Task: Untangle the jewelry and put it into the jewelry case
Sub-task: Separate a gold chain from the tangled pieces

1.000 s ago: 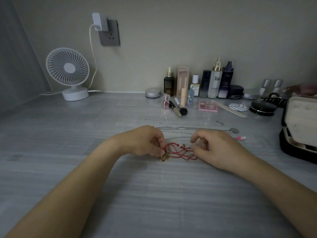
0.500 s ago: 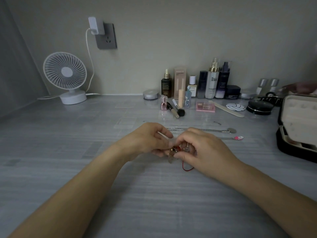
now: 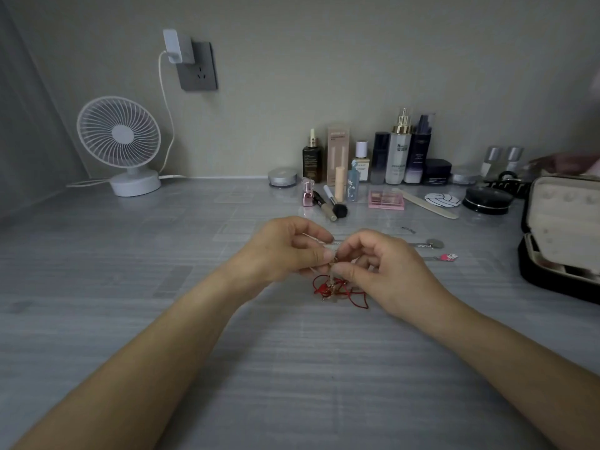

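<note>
**Fingers** (image 3: pixel 325 254), left hand (image 3: pixel 285 251), centre of frame: thumb and forefinger pinch a thin pale strand of the tangled jewelry (image 3: pixel 328 287); the other fingers are curled beneath. Likely the anchoring side.

**Fingers**, right hand (image 3: pixel 389 271), just right of centre: thumb and forefinger pinch the top of the same knot, with the tips nearly touching the left hand's. Likely the working side, picking a loop free.

**Tangled jewelry**: red cord with small gold-coloured pieces and a pale strand, hanging from both pinches. The lowest loops seem to rest on the table (image 3: pixel 136 287). Held up, presumably, so the loops fall open. Not yet separated.

**Chains** (image 3: pixel 435 244), two, with pendants: laid out straight on the table just behind the hands and apart from each other, probably so they cannot knot together.

**Jewelry case** (image 3: pixel 565 222), right edge of frame: open, lid upright, pale lining facing left, near enough for loading.

**Bottles** (image 3: pixel 401 151), upper right, and **fan** (image 3: pixel 119 138), upper left: along the wall, well apart from the work.
</note>
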